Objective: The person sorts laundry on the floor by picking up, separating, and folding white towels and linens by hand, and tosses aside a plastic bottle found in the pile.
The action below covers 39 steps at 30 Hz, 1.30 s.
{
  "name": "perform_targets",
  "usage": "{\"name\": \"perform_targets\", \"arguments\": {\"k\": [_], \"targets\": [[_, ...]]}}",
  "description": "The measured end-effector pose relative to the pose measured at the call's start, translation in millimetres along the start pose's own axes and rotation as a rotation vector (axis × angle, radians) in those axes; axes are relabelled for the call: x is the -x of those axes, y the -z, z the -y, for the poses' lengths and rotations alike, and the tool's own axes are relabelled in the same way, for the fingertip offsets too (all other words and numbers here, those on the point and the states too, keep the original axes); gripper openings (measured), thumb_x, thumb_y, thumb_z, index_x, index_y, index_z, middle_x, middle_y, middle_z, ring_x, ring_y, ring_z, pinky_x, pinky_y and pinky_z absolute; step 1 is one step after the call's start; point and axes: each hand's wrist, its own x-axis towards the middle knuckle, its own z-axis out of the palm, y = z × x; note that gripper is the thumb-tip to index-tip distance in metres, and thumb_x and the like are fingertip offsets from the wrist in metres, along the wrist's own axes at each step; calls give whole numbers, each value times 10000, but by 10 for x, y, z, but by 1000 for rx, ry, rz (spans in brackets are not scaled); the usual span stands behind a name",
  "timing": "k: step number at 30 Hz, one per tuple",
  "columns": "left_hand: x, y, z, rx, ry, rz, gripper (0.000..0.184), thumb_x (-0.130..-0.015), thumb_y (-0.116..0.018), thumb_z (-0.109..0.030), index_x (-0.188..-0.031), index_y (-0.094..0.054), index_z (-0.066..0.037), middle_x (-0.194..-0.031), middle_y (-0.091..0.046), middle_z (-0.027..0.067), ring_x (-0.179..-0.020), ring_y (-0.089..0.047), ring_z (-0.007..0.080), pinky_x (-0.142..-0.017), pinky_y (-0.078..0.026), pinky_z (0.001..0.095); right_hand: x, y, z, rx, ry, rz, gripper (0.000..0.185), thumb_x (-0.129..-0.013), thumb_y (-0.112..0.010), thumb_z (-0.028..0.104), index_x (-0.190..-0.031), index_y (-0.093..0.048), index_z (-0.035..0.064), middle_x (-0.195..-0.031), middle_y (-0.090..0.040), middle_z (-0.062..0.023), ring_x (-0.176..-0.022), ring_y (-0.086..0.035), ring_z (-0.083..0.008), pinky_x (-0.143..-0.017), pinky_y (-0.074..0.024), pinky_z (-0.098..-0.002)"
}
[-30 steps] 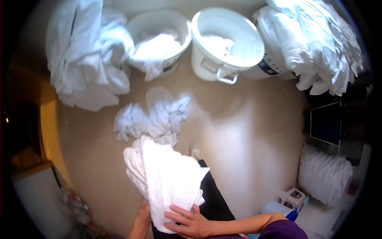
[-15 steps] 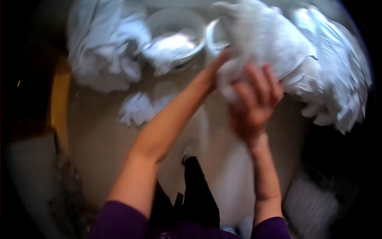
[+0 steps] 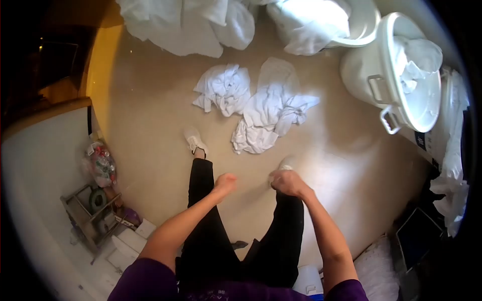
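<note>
My left hand hangs over the floor in front of my left leg, its fingers curled in and slightly blurred. Level with it, my right hand is closed above my right shoe, and no cloth shows in either one. On the floor beyond both hands lies a crumpled white cloth. Just right of it a second heap of white cloth spreads out, partly flat at its far end. Neither hand touches these cloths.
White fabric hangs down at the top left. A white tub piled with white cloth stands at the back; a handled white bucket leans nearby. A small rack is at left, and a dark-framed panel at right.
Both hands have let go of the white cloth held up half a second ago and have come down towards my body. The view has swung, showing more floor and the bucket at right.
</note>
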Motion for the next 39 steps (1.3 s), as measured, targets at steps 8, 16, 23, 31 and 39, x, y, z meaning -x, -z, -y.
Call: {"name": "perform_targets", "arguments": {"k": [8,16,23,31,39], "targets": [[-1081,1281,482,304,147,-76,255,-864,-627,-129,-1093,-594,-22,-965,-629,76,-832,-633,168,-749,-512,285,-3645,-1209,77,-1128,-586,-536,853,-789,-753,361,-1389,-270,-3,-827,-535,-90,-536,-470,-164,-444,-382,-341],[-1018,2032,-204,746,46,-14,673,-895,-611,-188,-1429,-206,-124,-1270,-465,129,-1116,-520,214,-936,-461,429,-3439,-1930,575,-950,-425,-669,494,-740,-520,-3,-1234,-533,2,-856,-603,-98,-627,-525,-143,-545,-448,-303],[-1022,1999,-111,300,-74,369,734,-808,-685,-155,-1453,-335,-137,-1242,-545,138,-1090,-558,202,-812,-503,292,-2793,-1164,1113,-855,-398,-183,276,-839,-683,218,-993,-689,-11,-822,-654,-58,-687,-611,-138,-605,-491,-312],[-1099,2073,178,-228,-20,271,587,-930,-572,-357,-1407,-420,-50,-1285,-536,207,-1139,-544,222,-975,-418,351,-5741,-554,-199,-711,-449,-1080,474,-812,-671,233,-1200,-571,-21,-1135,-633,-214,-979,-632,-328,-763,-518,-407],[-1286,2289,75,1067,271,367,470,-896,-615,-283,-1244,-537,22,-1173,-599,101,-1050,-590,220,-931,-458,338,-2696,-1310,1551,-506,399,184,316,-775,-674,11,-1088,-671,51,-1006,-665,-155,-903,-646,-308,-845,-500,-388]]}}
